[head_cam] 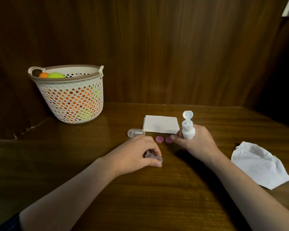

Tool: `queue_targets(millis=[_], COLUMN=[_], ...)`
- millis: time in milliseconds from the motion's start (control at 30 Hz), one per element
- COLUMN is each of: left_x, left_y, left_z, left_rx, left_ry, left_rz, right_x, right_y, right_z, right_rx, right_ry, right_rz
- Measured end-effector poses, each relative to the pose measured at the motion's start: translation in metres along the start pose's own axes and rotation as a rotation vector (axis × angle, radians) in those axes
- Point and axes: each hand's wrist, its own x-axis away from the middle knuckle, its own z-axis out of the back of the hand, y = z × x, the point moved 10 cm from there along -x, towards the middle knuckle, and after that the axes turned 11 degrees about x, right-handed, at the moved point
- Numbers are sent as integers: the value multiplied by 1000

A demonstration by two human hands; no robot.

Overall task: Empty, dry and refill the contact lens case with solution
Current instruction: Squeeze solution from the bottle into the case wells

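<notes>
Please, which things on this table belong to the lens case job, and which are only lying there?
Belong to the job:
lens case, held by left hand
solution bottle, flip cap open, in right hand
two pink caps
crumpled tissue
tissue stack

Just lying about:
basket
clear oval box

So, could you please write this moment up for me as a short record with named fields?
left hand: holds the clear lens case down on the table
right hand: grips the solution bottle upright, flip cap open
case caps: two pink caps off, lying between the hands
used tissue: crumpled, right of the right hand
tissue stack: behind the caps
small clear box: left of the stack
basket: far left, with orange and green items inside
</notes>
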Motion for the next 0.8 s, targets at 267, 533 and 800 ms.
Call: queue_targets(millis=[267, 533, 800], left_x=[1, 2, 10], left_y=[3, 17, 33], left_z=[6, 6, 31], left_rx=[136, 54, 102], left_ry=[99, 142, 249], left_rz=[32, -37, -59], right_x=[-1, 1, 5], right_y=[0, -5, -13], right_z=[-2, 2, 8], right_rx=[14, 27, -6], right_ry=[-13, 0, -1], right_rz=[-8, -9, 9])
